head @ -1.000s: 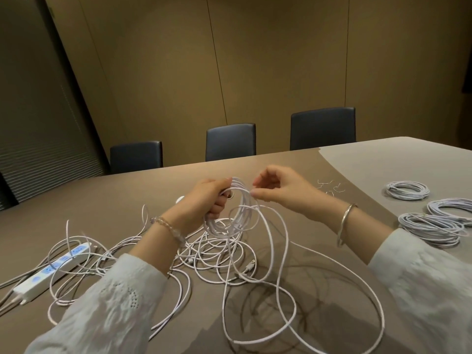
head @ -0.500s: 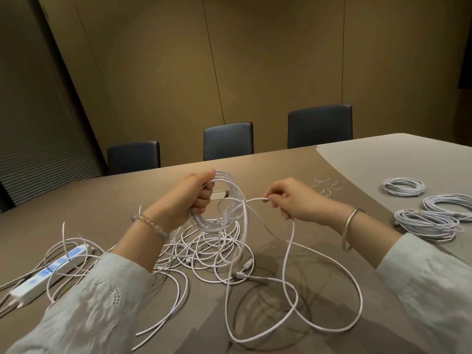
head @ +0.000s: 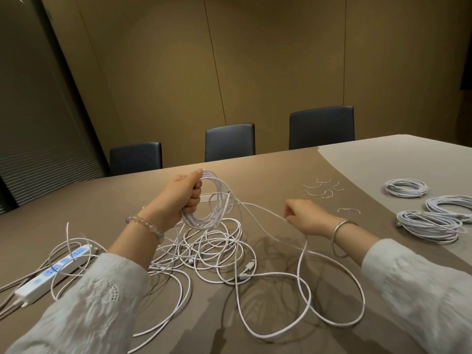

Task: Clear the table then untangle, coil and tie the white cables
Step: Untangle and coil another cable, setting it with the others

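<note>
My left hand point(head: 182, 194) grips a coil of white cable point(head: 213, 208) held upright above the table. From that coil one loose strand point(head: 260, 209) runs right to my right hand point(head: 304, 217), which pinches it and holds it taut. Below the hands a tangle of white cables point(head: 212, 249) lies on the brown table point(head: 255, 172), with long loops point(head: 332, 297) trailing toward the near edge. Three finished coils point(head: 406, 187), point(head: 430, 226), point(head: 452, 205) lie at the right.
A white power strip with blue sockets point(head: 52, 273) lies at the left among cables. Several short white twist ties point(head: 321, 189) are scattered behind my right hand. Three dark chairs point(head: 229, 141) stand along the table's far side.
My right hand has moved right and down, away from the coil, drawing the strand out taut. My left hand keeps hold of the coil and has risen slightly.
</note>
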A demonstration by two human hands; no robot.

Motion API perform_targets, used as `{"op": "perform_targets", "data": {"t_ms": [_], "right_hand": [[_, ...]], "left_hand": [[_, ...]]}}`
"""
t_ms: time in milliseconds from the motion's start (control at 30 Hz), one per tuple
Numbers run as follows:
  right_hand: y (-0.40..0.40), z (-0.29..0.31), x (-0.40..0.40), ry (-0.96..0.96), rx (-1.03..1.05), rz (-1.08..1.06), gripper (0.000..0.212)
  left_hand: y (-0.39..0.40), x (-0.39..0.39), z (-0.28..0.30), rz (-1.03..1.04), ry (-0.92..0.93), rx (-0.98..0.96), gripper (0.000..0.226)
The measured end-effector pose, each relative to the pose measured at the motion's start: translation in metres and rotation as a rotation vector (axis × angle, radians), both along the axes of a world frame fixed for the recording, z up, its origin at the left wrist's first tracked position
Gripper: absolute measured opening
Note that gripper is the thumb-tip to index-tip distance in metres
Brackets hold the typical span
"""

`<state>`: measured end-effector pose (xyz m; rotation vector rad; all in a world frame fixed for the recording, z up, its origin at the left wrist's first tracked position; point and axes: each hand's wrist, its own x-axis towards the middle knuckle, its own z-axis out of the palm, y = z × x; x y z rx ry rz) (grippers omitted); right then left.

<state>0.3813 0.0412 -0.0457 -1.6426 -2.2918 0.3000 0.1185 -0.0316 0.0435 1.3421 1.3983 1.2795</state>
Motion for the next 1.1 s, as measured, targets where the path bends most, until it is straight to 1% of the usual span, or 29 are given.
{"op": "perform_targets", "data": {"t_ms": [67,133,200,267,300,367,433,533,600,667,733,867,933,1000,1067,1100], "right_hand": [[-0.007,0.006,-0.014,0.116,0.115,0.1,0.013],[-0.022,0.016,-0.031,0.311,0.205,0.194,0.017],[-0.037,0.026,-0.044,0.484,0.144,0.308,0.014],[-0.049,0.031,-0.053,0.56,0.043,0.411,0.009],[-0.051,0.032,-0.056,0.574,0.028,0.438,0.009],[-0.052,0.032,-0.06,0.595,0.043,0.443,0.011],[-0.047,0.03,-0.06,0.593,0.076,0.374,0.013],[-0.031,0.026,-0.05,0.465,0.12,0.166,0.019],[-0.016,0.021,-0.037,0.39,0.089,0.022,0.022],[-0.005,0.016,-0.023,0.309,0.037,-0.082,0.025],[0.001,0.011,-0.013,0.237,0.011,-0.134,0.024],[0.004,0.005,-0.009,0.137,-0.017,-0.154,0.017],[0.007,0.001,-0.008,0.149,-0.062,-0.136,0.022],[0.008,0.0,-0.006,0.202,-0.133,-0.09,0.018],[0.005,0.004,-0.001,0.349,-0.29,-0.051,0.013],[0.004,0.006,0.003,0.44,-0.394,-0.03,0.014]], "left_hand": [[0.001,0.002,-0.002,-0.004,0.016,-0.017,0.041],[0.003,0.003,-0.005,-0.022,0.016,-0.028,0.041],[0.004,0.005,-0.006,-0.033,0.012,-0.027,0.042],[0.005,0.006,-0.007,-0.033,0.009,-0.028,0.042],[0.005,0.006,-0.008,-0.034,0.01,-0.03,0.041],[0.004,0.004,-0.008,-0.033,0.011,-0.035,0.041],[0.004,0.001,-0.007,-0.021,0.01,-0.037,0.041],[0.003,-0.008,-0.004,0.019,-0.054,-0.025,0.041],[0.004,-0.014,-0.002,0.043,-0.094,-0.01,0.042],[0.004,-0.02,-0.001,0.055,-0.095,-0.002,0.042],[0.004,-0.022,-0.002,0.054,-0.085,-0.004,0.042],[0.005,-0.019,-0.006,0.046,-0.046,-0.015,0.041],[0.005,-0.016,-0.008,0.046,-0.03,-0.023,0.041],[0.006,-0.014,-0.008,0.046,-0.029,-0.03,0.041],[0.007,-0.013,-0.008,0.043,-0.032,-0.034,0.041],[0.007,-0.012,-0.007,0.039,-0.04,-0.035,0.041]]}}
